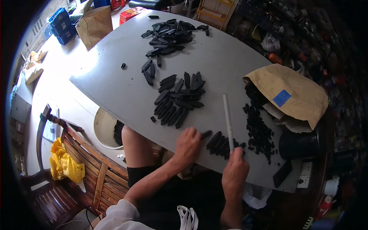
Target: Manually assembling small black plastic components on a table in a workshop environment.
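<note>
Near the front edge of the grey table (pixel 126 90), my left hand (pixel 188 145) has its fingers closed on the end of a slim black plastic piece (pixel 206 134). My right hand (pixel 235 170) grips a long pale grey rod (pixel 227 115) by its lower end, and the rod slants up and away over the table. Between the hands lies a row of black plastic pieces (pixel 217 143), partly covered by the rod and the right hand. Beyond the left hand, more of the same long pieces (pixel 180 94) lie grouped in rows.
A larger heap of black pieces (pixel 168 34) sits at the far end. To the right, small black parts (pixel 258 128) spill from a brown paper bag (pixel 291 92). A black flat block (pixel 282 173) rests near the right corner. Below the left edge stand a white bucket (pixel 102 128) and wooden chair (pixel 96 165).
</note>
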